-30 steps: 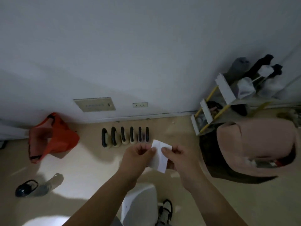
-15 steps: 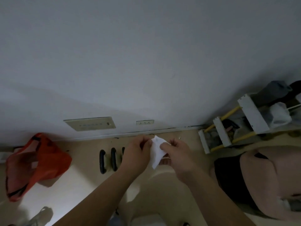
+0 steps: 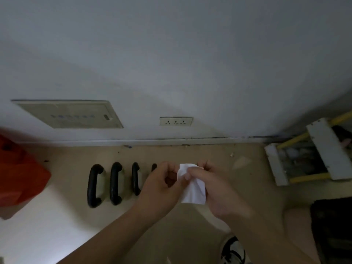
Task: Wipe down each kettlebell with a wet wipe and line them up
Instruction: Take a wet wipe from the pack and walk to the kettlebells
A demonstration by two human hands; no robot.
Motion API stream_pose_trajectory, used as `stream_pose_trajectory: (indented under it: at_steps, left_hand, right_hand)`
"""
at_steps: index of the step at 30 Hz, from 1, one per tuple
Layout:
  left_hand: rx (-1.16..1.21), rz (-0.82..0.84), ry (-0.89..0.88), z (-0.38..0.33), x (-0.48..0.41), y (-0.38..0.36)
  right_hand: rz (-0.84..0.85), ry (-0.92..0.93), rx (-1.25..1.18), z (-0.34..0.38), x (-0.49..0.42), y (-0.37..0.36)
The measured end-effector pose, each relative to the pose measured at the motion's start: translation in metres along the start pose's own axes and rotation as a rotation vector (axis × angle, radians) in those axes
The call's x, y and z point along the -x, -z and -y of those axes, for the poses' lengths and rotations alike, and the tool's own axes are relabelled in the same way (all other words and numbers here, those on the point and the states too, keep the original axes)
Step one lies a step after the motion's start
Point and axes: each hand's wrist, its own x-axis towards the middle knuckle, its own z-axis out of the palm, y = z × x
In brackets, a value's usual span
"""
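**Pinching the wet wipe**

The left hand and right hand both pinch the white wet wipe between them. The kettlebells stand in a row on the floor, partly behind the left hand.

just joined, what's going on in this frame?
A person stands over a row of kettlebells on the floor by the wall. The left hand and the right hand both pinch a white wet wipe above the row, apparently opening it out. The wipe touches no kettlebell, so wiping has not begun. Four black handles show; the hands hide anything further right. An orange bag lies at the left.
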Motion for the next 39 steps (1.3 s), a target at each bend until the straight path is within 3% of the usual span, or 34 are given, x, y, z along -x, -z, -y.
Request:
stream_pose_trajectory:
  at_steps: [4, 9, 12, 18, 23, 28, 34, 37, 39]
  left_hand:
    - [-0.111, 0.026, -0.011, 0.081, -0.037, -0.009]
    - [-0.01, 0.025, 0.045, 0.134, -0.052, 0.0]
    - [0.04, -0.014, 0.027, 0.142, -0.045, 0.015]
    - [0.063, -0.08, 0.097, 0.154, -0.024, 0.024]
    - [0.305, -0.172, 0.153, 0.161, -0.004, 0.028]
    - [0.374, -0.213, 0.195, 0.169, 0.004, 0.034]
    - [0.552, -0.269, 0.221, 0.172, 0.008, 0.045]
    - [0.686, -0.251, 0.2, 0.168, 0.008, 0.054]
    - [0.652, -0.289, 0.227, 0.164, 0.009, 0.057]
  right_hand:
    - [0.077, 0.026, 0.094, -0.058, -0.054, 0.013]
    - [0.092, 0.153, 0.322, -0.083, -0.098, 0.003]
    - [0.116, 0.197, 0.296, -0.085, -0.1, -0.007]
    - [0.284, 0.029, 0.268, -0.11, -0.083, -0.014]
    - [0.31, 0.059, 0.251, -0.122, -0.069, -0.034]
    - [0.48, 0.111, 0.28, -0.13, -0.053, -0.047]
    - [0.343, 0.302, 0.191, -0.131, -0.053, -0.047]
    - [0.369, 0.27, 0.148, -0.131, -0.048, -0.051]
    - [0.391, 0.223, 0.119, -0.132, -0.043, -0.055]
